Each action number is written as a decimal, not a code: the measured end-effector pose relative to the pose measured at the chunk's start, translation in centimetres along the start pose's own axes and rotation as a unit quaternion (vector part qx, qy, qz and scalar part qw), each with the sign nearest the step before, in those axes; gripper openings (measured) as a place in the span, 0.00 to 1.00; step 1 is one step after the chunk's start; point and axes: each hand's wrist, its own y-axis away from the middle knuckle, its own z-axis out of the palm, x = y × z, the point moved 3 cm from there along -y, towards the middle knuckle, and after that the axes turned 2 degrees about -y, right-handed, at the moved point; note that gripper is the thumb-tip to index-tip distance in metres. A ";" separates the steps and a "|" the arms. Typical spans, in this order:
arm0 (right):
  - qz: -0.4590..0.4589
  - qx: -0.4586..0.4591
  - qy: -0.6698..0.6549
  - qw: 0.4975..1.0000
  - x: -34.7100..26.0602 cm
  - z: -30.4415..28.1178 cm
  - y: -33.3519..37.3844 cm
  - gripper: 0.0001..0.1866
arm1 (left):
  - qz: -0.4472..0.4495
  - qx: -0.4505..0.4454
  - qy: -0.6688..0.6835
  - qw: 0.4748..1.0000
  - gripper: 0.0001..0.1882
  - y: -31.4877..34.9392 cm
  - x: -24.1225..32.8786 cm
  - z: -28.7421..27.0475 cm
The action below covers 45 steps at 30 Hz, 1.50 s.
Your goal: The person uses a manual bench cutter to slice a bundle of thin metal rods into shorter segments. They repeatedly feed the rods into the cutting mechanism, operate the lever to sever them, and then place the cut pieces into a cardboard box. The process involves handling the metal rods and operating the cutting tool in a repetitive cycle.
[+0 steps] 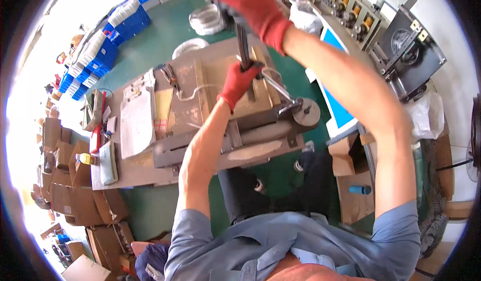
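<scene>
Reaching over one worktable, I had both arms stretched forward, the right bent at the elbow. One long, dark, ribbed bar ran above the table's far part. The right hand was at its upper stretch, too blurred for me to tell how its fingers closed; the left hand had its fingers curled round the lower stretch. I counted two pale coils beyond, one grey disc, one pair of pliers.
</scene>
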 end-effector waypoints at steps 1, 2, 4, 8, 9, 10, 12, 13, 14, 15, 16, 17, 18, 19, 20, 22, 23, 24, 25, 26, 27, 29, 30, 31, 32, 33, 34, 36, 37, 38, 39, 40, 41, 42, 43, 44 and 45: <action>-0.012 0.031 0.062 0.998 1.8 -0.4 -0.4 0.17 | -0.012 -0.019 -0.050 0.998 0.13 0.5 0.5 0.3; -0.041 0.032 0.044 0.998 1.4 0.4 0.4 0.16 | -0.040 -0.012 -0.021 0.999 0.12 0.8 0.3 -0.1; 0.001 -0.010 0.038 0.999 1.2 0.0 0.3 0.16 | -0.044 -0.034 -0.020 0.998 0.14 0.8 0.8 0.1; 0.060 -0.058 -0.076 0.994 0.0 0.3 0.2 0.15 | -0.020 -0.025 -0.012 0.999 0.13 0.6 1.0 -0.3; 0.066 -0.063 -0.061 0.994 2.2 -0.1 0.0 0.14 | -0.020 -0.034 -0.016 0.999 0.13 0.5 0.8 0.4; 0.071 -0.074 -0.047 0.994 3.9 -0.2 -0.2 0.14 | -0.025 -0.040 -0.011 0.999 0.13 0.5 0.2 0.6; 0.039 -0.080 -0.011 0.996 3.3 -0.1 -0.3 0.13 | -0.037 -0.045 -0.007 0.998 0.14 0.2 -0.6 0.2; 0.029 -0.073 0.059 0.995 2.3 -0.3 -0.3 0.13 | -0.036 -0.042 0.001 0.998 0.14 0.3 -0.6 0.0; 0.019 -0.065 0.130 0.989 1.4 -0.2 -0.6 0.13 | -0.027 -0.035 -0.012 0.999 0.14 0.2 -0.6 -0.4; -0.004 -0.056 0.024 0.998 1.3 0.1 -0.8 0.14 | -0.019 -0.032 -0.024 0.999 0.13 0.3 0.2 -0.3; -0.033 -0.041 0.029 0.998 1.1 -0.3 -1.1 0.14 | -0.010 -0.030 -0.035 0.999 0.13 0.3 0.9 -0.2; -0.062 -0.026 0.034 0.997 0.8 -0.7 -1.3 0.15 | 0.008 -0.029 -0.032 0.999 0.13 -0.2 0.8 -0.2; -0.089 -0.013 0.036 0.995 0.4 -1.0 -1.5 0.15 | 0.013 -0.022 -0.013 1.000 0.13 -0.3 1.1 -0.3; -0.011 -0.065 0.078 0.995 0.8 -1.6 -2.7 0.13 | 0.023 -0.020 0.007 1.000 0.13 -0.4 2.2 0.0; -0.006 -0.066 0.058 0.996 0.7 -2.5 -3.5 0.13 | 0.033 -0.017 0.026 0.999 0.13 -0.6 3.1 0.2; 0.005 -0.074 0.011 0.997 -1.2 -2.3 -3.8 0.14 | 0.034 0.034 0.003 0.999 0.13 -0.5 3.7 -0.5; -0.022 -0.085 -0.037 0.995 -2.3 -2.3 -3.6 0.17 | 0.035 0.059 -0.008 0.998 0.13 -0.6 4.0 -0.9; -0.039 -0.091 -0.017 0.995 -3.6 -3.0 -3.2 0.19 | 0.035 0.073 -0.019 0.997 0.13 -0.6 4.8 -0.6; -0.053 -0.096 0.001 0.994 -4.6 -3.7 -2.8 0.21 | 0.033 0.088 -0.029 0.995 0.13 -0.2 6.3 -0.5; -0.067 -0.101 0.021 0.992 -5.3 -4.4 -2.3 0.24 | 0.032 0.102 -0.040 0.993 0.13 0.2 7.8 -0.4; -0.025 -0.156 0.039 0.987 -5.1 -5.2 -2.2 0.29 | 0.027 0.110 -0.016 0.993 0.13 0.7 9.3 -0.4; 0.022 -0.209 0.202 0.956 -4.4 -5.8 -0.3 0.32 | 0.070 0.156 -0.079 0.982 0.13 0.8 10.8 -1.9; 0.048 -0.236 0.281 0.929 -3.8 -5.7 1.2 0.34 | 0.088 0.178 -0.110 0.974 0.14 0.7 11.3 -2.5; 0.013 -0.231 0.410 0.882 -4.8 -5.4 3.9 0.35 | 0.102 0.185 -0.132 0.968 0.14 0.5 12.3 -2.6; -0.026 -0.228 0.523 0.821 -6.8 -4.5 7.0 0.37 | 0.113 0.196 -0.160 0.961 0.15 0.7 13.5 -3.1; -0.123 -0.279 0.618 0.725 -8.5 -3.1 9.1 0.30 | 0.122 0.225 -0.189 0.948 0.15 1.0 14.5 -3.3; -0.275 -0.225 0.621 0.699 -9.9 -2.2 9.8 0.28 | 0.181 0.225 -0.196 0.937 0.16 0.7 15.0 -3.5; -0.547 -0.098 0.566 0.608 -11.4 0.3 12.3 0.25 | 0.160 0.209 -0.117 0.957 0.15 -0.2 14.3 -5.0; -0.599 -0.079 0.579 0.547 -11.4 1.2 11.9 0.20 | 0.148 0.203 -0.043 0.967 0.16 -0.3 14.4 -5.6; -0.584 -0.058 0.627 0.512 -11.4 0.5 10.5 0.15 | 0.146 0.190 -0.132 0.962 0.17 -0.6 16.1 -4.7; -0.570 -0.038 0.665 0.481 -10.7 0.2 9.0 0.11 | 0.124 0.187 -0.301 0.927 0.18 0.3 17.9 -4.4; -0.501 -0.016 0.723 0.475 -10.7 -0.2 7.1 0.07 | 0.100 0.182 -0.440 0.874 0.20 1.3 20.1 -4.2; -0.435 0.005 0.771 0.465 -11.1 -0.4 5.3 0.09 | 0.090 0.186 -0.525 0.826 0.22 2.4 22.3 -4.5; -0.362 0.021 0.819 0.444 -11.8 -0.9 4.5 0.14 | 0.074 0.182 -0.549 0.813 0.27 3.3 24.3 -4.0; -0.367 -0.009 0.811 0.456 -12.9 -2.4 4.7 0.13 | 0.256 0.298 -0.519 0.759 0.11 3.6 23.4 -4.6; -0.375 -0.035 0.798 0.470 -14.0 -3.7 4.8 0.14 | 0.303 0.329 -0.525 0.724 0.13 3.5 23.6 -5.8; -0.305 -0.027 0.810 0.501 -14.0 -4.5 4.0 0.12 | 0.265 0.337 -0.567 0.703 0.12 4.0 25.0 -5.8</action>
